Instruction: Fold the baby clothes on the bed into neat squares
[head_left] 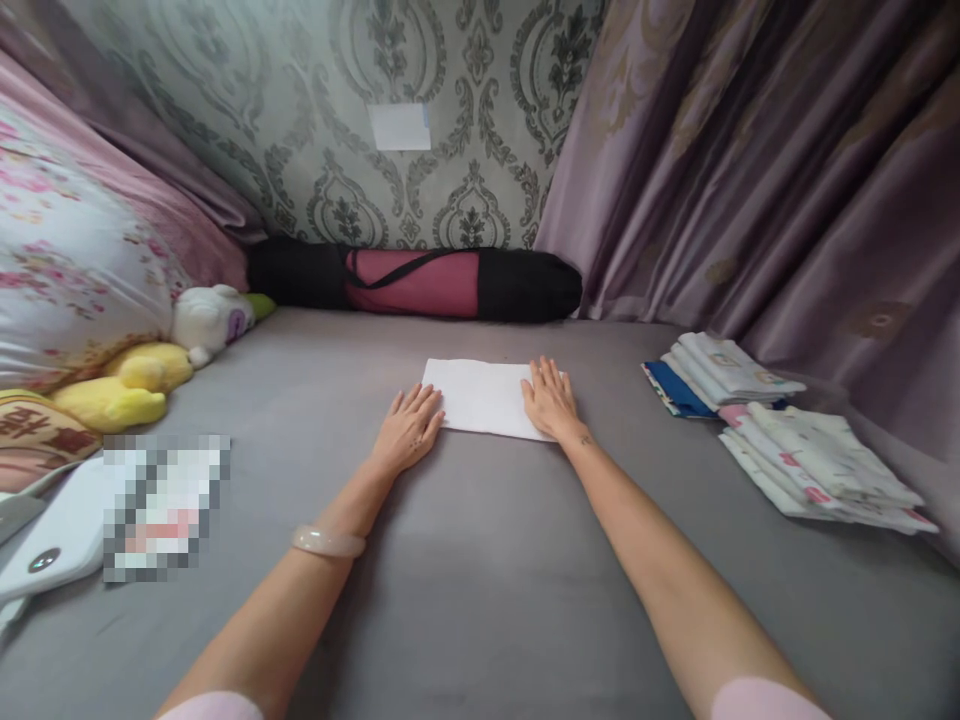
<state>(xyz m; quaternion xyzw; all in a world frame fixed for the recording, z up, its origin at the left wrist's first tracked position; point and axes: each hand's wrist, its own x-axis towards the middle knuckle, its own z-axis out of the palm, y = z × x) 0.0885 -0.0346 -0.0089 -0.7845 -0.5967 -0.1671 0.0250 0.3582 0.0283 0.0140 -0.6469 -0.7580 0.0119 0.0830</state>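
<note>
A white folded cloth (484, 398) lies flat on the grey sheet, shaped as a neat rectangle. My left hand (409, 425) rests palm down at its left edge, fingers stretched out and partly on the sheet. On its right end lies my right hand (551, 400), also palm down with the fingers spread. Neither hand grips anything. A pale bangle (328, 542) circles my left forearm.
Two stacks of folded cloths (825, 460) sit at the right by the purple curtain (697, 180). A black and maroon long bag (412, 283) lies along the wall. Plush toys (124, 385), a floral pillow (67, 240) and a white device (67, 535) are at left.
</note>
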